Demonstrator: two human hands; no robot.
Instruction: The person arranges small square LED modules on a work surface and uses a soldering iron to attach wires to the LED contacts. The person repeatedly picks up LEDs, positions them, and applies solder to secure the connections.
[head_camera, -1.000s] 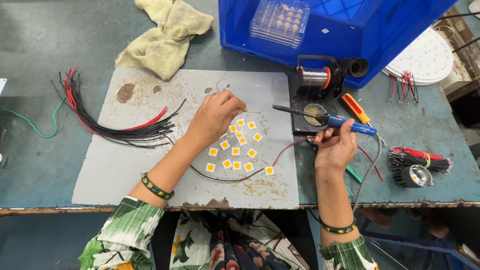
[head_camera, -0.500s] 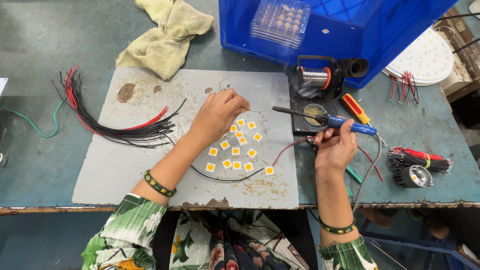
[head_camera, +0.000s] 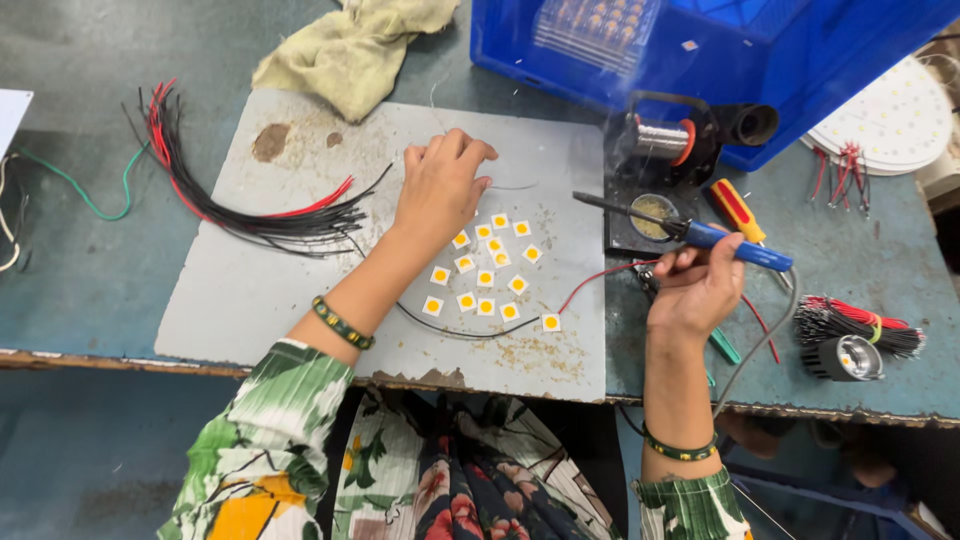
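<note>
My right hand (head_camera: 695, 290) grips a blue-handled soldering iron (head_camera: 690, 232), its tip pointing left over the grey work board (head_camera: 250, 290). My left hand (head_camera: 440, 185) rests on the board with fingers curled, pinching a thin strand of solder wire (head_camera: 515, 186). Just below it lie several small white LED squares with yellow centres (head_camera: 485, 275). One LED (head_camera: 550, 322) at the lower right has a red wire (head_camera: 600, 280) and a black wire (head_camera: 440, 325) attached.
A bundle of red and black wires (head_camera: 240, 215) lies at the board's left. A solder spool stand (head_camera: 665, 140), a flux tin (head_camera: 652, 215) and a red-yellow screwdriver (head_camera: 735, 208) sit right of the board. Blue crate (head_camera: 760, 50) behind; yellow cloth (head_camera: 350, 50); more wires (head_camera: 850, 325).
Both hands stay nearly where they were. The soldering iron remains held at the same spot.
</note>
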